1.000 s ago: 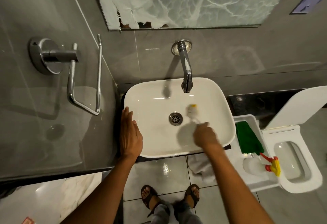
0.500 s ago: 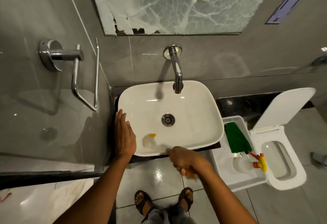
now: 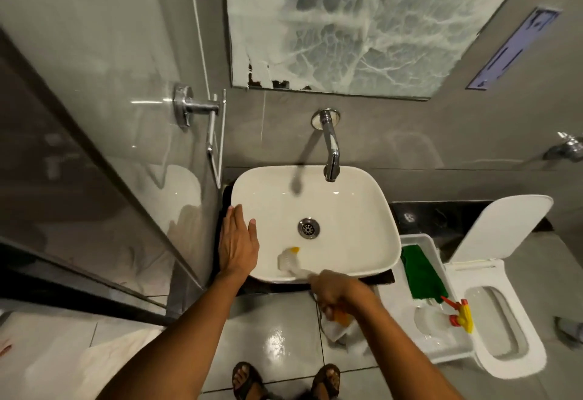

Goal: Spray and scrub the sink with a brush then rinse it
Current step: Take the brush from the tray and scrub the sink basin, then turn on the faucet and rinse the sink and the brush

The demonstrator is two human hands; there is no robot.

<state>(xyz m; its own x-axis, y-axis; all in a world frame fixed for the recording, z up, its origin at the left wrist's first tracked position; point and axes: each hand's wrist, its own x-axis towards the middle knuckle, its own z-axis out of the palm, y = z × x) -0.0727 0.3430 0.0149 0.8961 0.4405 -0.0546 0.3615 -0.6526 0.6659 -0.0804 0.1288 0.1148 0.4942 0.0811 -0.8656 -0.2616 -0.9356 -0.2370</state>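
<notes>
The white countertop sink [image 3: 353, 207] has a metal drain [image 3: 308, 228] at its middle and a chrome wall tap [image 3: 330, 150] above its far rim. My right hand [image 3: 337, 294] grips the handle of a white brush with a yellow tip [image 3: 288, 259]. Its bristle head presses on the near-left inside wall of the basin. My left hand [image 3: 237, 243] lies flat on the sink's left rim, fingers spread, holding nothing. A clear spray bottle with a red and yellow trigger [image 3: 441, 317] lies in a white tub [image 3: 419, 238] to the right.
A green cloth [image 3: 421, 273] lies in the tub beside the bottle. A toilet [image 3: 504, 330] with its lid up stands at the right. A glass partition [image 3: 104, 178] and a chrome towel holder [image 3: 202, 112] are at the left. A foam-covered mirror [image 3: 362, 21] hangs above. My sandalled feet [image 3: 287, 379] stand on wet floor tiles.
The brush went from beside the drain to the basin's near-left wall, and my right hand drew back over the front rim. My left hand stayed on the left rim.
</notes>
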